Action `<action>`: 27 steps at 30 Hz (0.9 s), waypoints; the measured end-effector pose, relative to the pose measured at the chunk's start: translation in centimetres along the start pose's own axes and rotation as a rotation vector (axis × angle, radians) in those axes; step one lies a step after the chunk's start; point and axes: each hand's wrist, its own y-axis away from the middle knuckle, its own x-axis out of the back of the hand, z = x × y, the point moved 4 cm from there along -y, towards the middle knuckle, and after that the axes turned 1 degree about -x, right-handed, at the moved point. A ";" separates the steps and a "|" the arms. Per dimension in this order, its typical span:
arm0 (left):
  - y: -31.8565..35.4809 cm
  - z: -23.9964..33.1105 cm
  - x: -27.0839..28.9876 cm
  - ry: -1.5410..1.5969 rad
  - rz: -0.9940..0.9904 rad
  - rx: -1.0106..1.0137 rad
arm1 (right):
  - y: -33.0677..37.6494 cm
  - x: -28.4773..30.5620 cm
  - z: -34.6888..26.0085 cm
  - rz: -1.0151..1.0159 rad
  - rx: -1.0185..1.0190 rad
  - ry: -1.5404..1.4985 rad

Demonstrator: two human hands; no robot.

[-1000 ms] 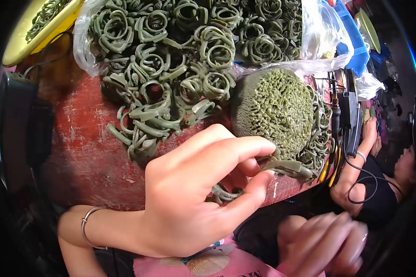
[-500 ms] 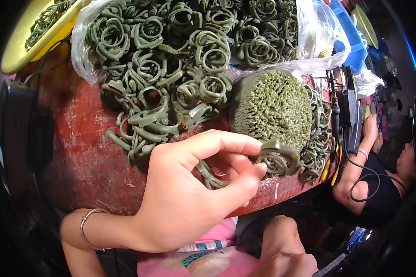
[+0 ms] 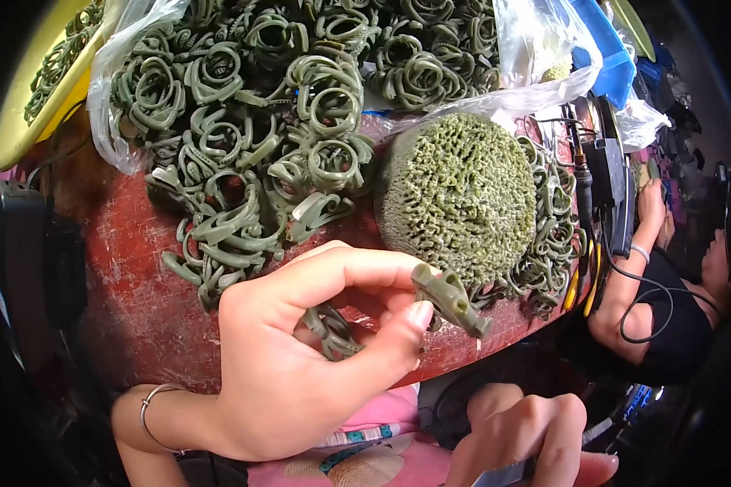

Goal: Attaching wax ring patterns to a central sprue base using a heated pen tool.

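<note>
Between thumb and forefinger my left hand [image 3: 300,341] pinches a dull green curved wax-like piece [image 3: 451,302], turned nearly edge-on, above the table's front edge. More green looped pieces [image 3: 333,331] are tucked inside the curled fingers of that hand. Low in the view, my right hand [image 3: 516,430] is closed, knuckles up, around a flat grey thing with a straight edge [image 3: 499,475]; most of it is hidden, so its kind does not show. A large heap of similar green ring-shaped pieces [image 3: 333,109] lies beyond my left hand.
A round, rough-topped green block [image 3: 463,195] stands on the worn red table [image 3: 138,268]. Loops [image 3: 552,211] lie to its right, near a corded pen-like tool [image 3: 583,191] and yellow-handled tools [image 3: 583,284]. Clear plastic [image 3: 536,89] edges the heap. Another person's arm [image 3: 625,276] is at right.
My left hand has moved left and turned the pinched piece from face-on to nearly edge-on. My right hand has shifted right, and the flat grey thing in it now shows.
</note>
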 end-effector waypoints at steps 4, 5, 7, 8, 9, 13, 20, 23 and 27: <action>-0.1 0.6 -0.9 0.020 -0.034 0.015 | 0.4 1.5 -1.2 -0.039 0.391 0.018; 0.0 0.4 -0.5 0.041 -0.007 0.057 | 0.2 2.3 -1.1 -0.236 0.344 -0.014; 0.0 0.3 -0.4 0.071 -0.010 0.100 | 0.4 2.3 -1.3 -0.086 0.380 0.278; -0.1 0.3 -0.4 0.076 -0.024 0.105 | 0.5 2.5 -1.4 0.063 0.404 0.564; -0.1 0.2 -0.6 0.082 -0.038 0.106 | 0.7 2.4 -1.8 0.212 0.418 0.852; -0.1 0.1 -0.8 0.123 -0.051 0.094 | 1.3 1.8 -4.6 0.603 0.284 1.722; 0.0 0.2 -0.8 0.070 -0.091 0.078 | 0.5 3.7 -4.7 0.467 0.289 1.765; -0.1 0.9 -0.8 -0.120 -0.117 -0.100 | 0.8 3.3 -5.2 0.515 0.314 1.788; -0.1 1.8 -0.6 -0.174 -0.079 -0.139 | 0.8 3.1 -5.3 0.518 0.215 1.802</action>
